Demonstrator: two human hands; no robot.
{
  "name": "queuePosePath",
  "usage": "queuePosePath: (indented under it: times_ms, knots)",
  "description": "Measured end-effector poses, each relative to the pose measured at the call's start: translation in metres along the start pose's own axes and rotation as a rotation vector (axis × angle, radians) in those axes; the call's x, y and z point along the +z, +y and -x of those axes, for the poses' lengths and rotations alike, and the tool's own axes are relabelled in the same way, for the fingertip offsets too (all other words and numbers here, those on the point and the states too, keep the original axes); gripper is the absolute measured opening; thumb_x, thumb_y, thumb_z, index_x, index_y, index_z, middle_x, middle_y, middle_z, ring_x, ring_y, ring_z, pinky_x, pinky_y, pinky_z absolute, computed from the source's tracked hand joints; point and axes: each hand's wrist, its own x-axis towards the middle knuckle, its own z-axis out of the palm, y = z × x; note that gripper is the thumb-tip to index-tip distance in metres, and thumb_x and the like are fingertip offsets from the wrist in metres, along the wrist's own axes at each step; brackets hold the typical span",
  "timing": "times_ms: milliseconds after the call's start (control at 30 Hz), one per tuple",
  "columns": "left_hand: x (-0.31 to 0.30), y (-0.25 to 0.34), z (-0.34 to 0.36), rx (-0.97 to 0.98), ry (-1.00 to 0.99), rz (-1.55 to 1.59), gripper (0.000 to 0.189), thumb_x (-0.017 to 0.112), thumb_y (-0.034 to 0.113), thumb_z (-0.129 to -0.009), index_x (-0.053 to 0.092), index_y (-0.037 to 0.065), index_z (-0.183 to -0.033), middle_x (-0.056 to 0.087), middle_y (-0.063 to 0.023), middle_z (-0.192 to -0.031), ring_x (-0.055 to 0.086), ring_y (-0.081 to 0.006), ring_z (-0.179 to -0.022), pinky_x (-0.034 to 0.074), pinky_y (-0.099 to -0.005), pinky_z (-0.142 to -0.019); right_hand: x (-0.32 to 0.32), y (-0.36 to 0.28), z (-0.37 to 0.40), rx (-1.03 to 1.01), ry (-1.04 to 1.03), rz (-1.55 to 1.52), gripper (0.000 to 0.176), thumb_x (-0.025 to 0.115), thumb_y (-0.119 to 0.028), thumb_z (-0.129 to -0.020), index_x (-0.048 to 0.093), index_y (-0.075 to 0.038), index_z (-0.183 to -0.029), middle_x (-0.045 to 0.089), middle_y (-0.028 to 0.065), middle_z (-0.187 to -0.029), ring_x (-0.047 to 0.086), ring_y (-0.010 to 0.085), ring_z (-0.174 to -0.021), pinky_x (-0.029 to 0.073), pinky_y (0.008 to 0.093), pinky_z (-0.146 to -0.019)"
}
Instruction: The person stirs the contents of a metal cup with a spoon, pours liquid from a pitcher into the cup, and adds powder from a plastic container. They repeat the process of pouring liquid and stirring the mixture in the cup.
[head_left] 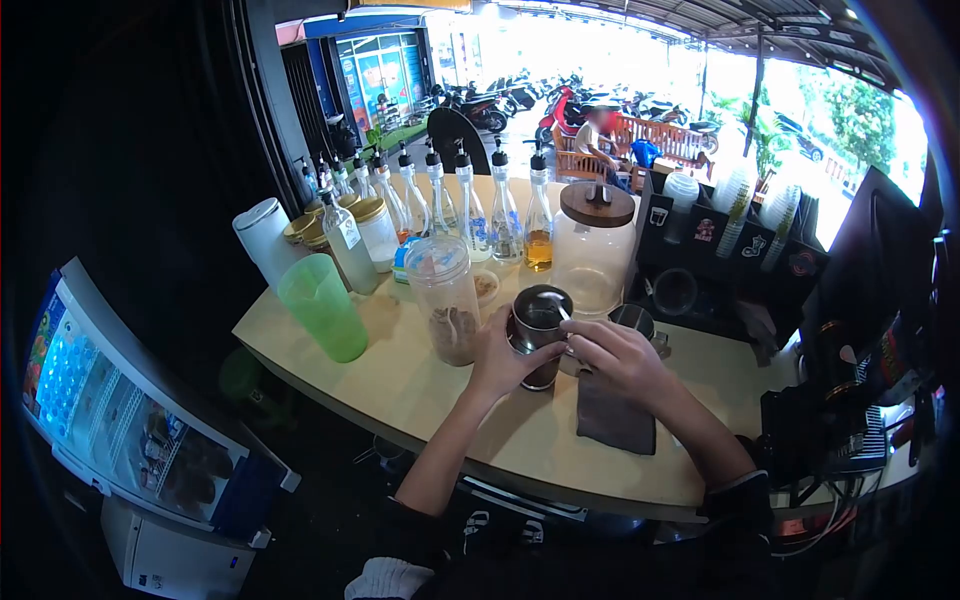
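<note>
At the middle of the counter, a dark metal cup (541, 311) stands upright, its rim facing up toward me. My left hand (508, 355) wraps round the cup's left and front side. The fingers of my right hand (617, 358) are pinched on a thin light-coloured stick (564, 314) at the cup's right rim. What the cup contains is too dark to make out. Just left of my left hand stands a clear plastic jar (443, 300) holding brownish powder. A grey cloth (616, 414) lies on the counter below my right hand.
A green jug (324, 306) stands at the left. Behind are a row of pump-topped bottles (467, 205) and a large wooden-lidded glass jar (592, 255). A black holder (690, 265) with stacked cups is at the back right. Beyond the counter, a person (594, 143) sits on a bench.
</note>
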Motion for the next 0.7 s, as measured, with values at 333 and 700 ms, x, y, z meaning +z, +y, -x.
queuePosePath:
  times_ms: [333, 700]
  knots:
    - [0.002, -0.005, 0.000, -0.003, -0.009, 0.042, 0.069, 0.089, 0.037, -0.058, 0.059, 0.001, -0.110, 0.068, -0.0134, -0.098, 0.067, -0.0255, -0.091, 0.052, -0.0378, -0.082, 0.010, 0.002, 0.000, 0.064, 0.018, -0.033, 0.029, 0.064, 0.001, -0.071, 0.053, 0.000, -0.098, 0.060, 0.0121, -0.101, 0.064, 0.0288, -0.086, 0.055, 0.0354, -0.069]
    - [-0.005, -0.002, -0.005, -0.011, -0.073, 0.064, 0.074, 0.089, 0.038, -0.057, 0.058, -0.001, -0.112, 0.067, -0.0145, -0.099, 0.067, -0.0257, -0.093, 0.052, -0.0368, -0.083, 0.020, -0.006, -0.006, 0.249, 0.058, -0.310, 0.029, 0.062, 0.006, -0.076, 0.055, -0.001, -0.104, 0.062, 0.0140, -0.102, 0.064, 0.0318, -0.086, 0.054, 0.0363, -0.072]
